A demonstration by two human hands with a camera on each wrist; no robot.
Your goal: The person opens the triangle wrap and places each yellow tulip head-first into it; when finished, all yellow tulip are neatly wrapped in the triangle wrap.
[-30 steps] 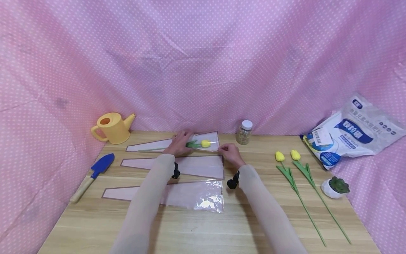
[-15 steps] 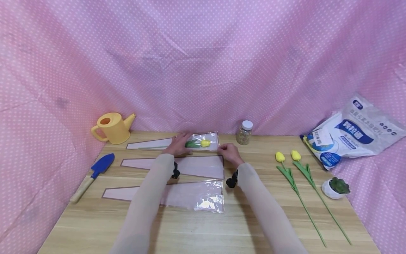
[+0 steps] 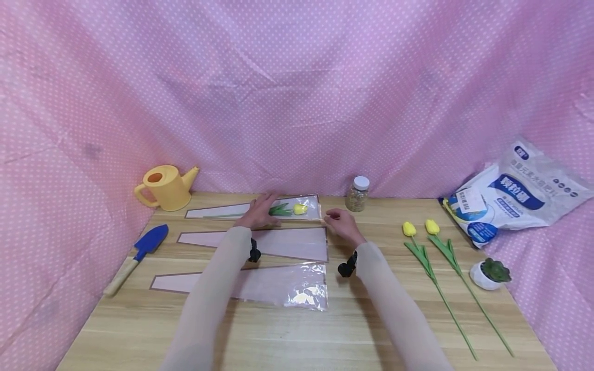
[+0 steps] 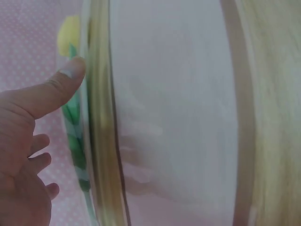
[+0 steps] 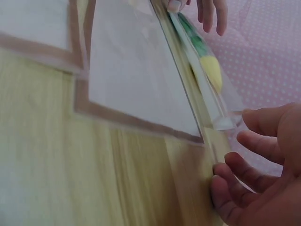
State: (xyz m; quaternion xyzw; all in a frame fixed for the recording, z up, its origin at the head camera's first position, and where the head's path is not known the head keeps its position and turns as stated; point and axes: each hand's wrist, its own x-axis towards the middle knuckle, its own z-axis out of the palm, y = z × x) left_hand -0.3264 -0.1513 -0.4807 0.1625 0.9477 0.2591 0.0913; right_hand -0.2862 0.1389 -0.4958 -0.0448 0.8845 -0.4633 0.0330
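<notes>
A yellow tulip (image 3: 300, 209) with green leaves lies inside the farthest clear tapered flower sleeve (image 3: 314, 202), near the backdrop. My left hand (image 3: 260, 212) rests over this sleeve's middle, covering part of the stem. In the left wrist view its thumb (image 4: 70, 75) lies along the near edge of the sleeve. At the wide right end, my right hand (image 3: 341, 222) pinches a thin clear bit of the sleeve's edge; its fingers are curled in the right wrist view. Two more flat sleeves, the middle (image 3: 297, 245) and the nearest (image 3: 278, 286), lie in front.
Two yellow tulips (image 3: 426, 257) (image 3: 452, 255) lie at right, beside a potted succulent (image 3: 491, 273) and a fertiliser bag (image 3: 506, 196). A white-lidded jar (image 3: 357, 194) stands at back. A yellow watering can (image 3: 167, 186) and blue trowel (image 3: 147, 241) are at left.
My right hand has drawn slightly to the right from the sleeve's wide end, where a thin pinkish strip now shows. My left hand has shifted a little left, uncovering more leaf.
</notes>
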